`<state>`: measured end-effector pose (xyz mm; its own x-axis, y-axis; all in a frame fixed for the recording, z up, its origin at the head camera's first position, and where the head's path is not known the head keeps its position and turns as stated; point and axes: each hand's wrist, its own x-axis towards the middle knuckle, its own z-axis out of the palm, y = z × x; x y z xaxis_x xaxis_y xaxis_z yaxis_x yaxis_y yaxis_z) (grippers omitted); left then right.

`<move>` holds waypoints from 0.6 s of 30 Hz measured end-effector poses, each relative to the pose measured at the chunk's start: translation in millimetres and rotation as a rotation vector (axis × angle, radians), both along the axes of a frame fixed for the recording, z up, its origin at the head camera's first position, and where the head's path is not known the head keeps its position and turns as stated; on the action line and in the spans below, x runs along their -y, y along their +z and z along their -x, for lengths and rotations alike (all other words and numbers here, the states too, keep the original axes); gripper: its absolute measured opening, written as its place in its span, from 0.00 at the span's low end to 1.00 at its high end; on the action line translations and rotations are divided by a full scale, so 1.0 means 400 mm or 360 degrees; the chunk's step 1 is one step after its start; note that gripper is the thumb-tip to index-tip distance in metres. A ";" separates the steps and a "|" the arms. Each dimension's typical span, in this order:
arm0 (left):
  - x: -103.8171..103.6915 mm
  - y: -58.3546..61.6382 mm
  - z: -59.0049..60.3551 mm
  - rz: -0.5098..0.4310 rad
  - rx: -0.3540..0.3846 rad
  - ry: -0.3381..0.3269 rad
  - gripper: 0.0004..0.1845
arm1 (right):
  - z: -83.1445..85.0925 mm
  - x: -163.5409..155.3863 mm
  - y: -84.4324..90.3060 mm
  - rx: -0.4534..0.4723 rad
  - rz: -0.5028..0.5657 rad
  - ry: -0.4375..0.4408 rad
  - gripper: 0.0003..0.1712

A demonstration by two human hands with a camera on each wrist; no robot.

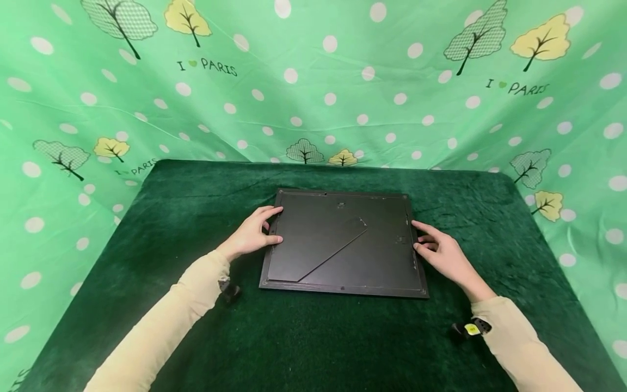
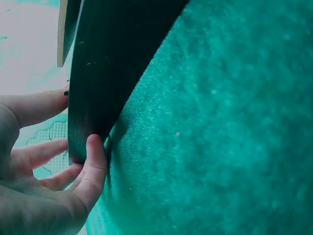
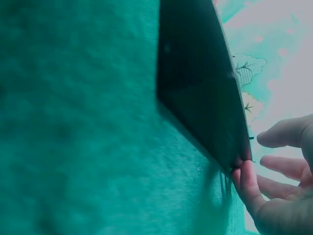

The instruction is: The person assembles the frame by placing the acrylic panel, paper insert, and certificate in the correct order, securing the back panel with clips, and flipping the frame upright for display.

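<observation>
A black picture frame (image 1: 323,234) lies back side up on the dark green cloth, its folding stand (image 1: 303,239) marked by a slanted edge. At its left edge my left hand (image 1: 249,233) grips it, thumb and forefinger over the rim. In the left wrist view, other fingers of the left hand (image 2: 54,176) touch the outer side of the frame (image 2: 98,73). Beside the right edge is my right hand (image 1: 443,256), fingers loosely bent. The right wrist view shows the right hand (image 3: 279,191) touching the frame's corner (image 3: 205,98) with its lower fingers, the thumb slightly apart.
A dark green plush cloth (image 1: 313,343) covers the table. Behind and at both sides hangs a light green curtain (image 1: 333,76) with white dots, printed trees and lettering. Dark devices (image 1: 229,288) sit at the person's cuffs.
</observation>
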<state>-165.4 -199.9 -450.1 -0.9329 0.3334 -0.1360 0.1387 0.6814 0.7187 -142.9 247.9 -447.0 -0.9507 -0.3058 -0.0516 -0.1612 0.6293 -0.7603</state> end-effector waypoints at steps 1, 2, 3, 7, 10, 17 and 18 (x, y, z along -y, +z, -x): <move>-0.001 -0.001 0.001 -0.0024 0.0009 0.0009 0.39 | 0.006 -0.001 0.000 0.0009 -0.0006 0.0003 0.31; -0.001 -0.005 0.002 -0.0046 0.0015 0.0013 0.39 | 0.012 -0.002 -0.001 0.0018 -0.0011 0.0004 0.31; -0.002 -0.007 0.003 -0.0068 0.0025 0.0018 0.39 | 0.018 -0.003 -0.001 0.0028 -0.0017 0.0005 0.32; -0.006 -0.008 0.009 -0.0123 0.0099 -0.0002 0.39 | 0.038 -0.006 -0.004 0.0067 -0.0040 -0.0013 0.33; -0.010 -0.002 0.015 -0.0116 0.0173 -0.0025 0.41 | 0.046 -0.010 -0.006 0.0126 -0.0035 -0.0027 0.34; 0.001 0.025 0.049 0.0142 0.0084 -0.0122 0.51 | 0.086 -0.023 -0.002 0.0358 0.0173 -0.0073 0.34; 0.004 0.028 0.056 0.0201 0.0061 -0.0152 0.52 | 0.096 -0.025 0.000 0.0386 0.0204 -0.0082 0.34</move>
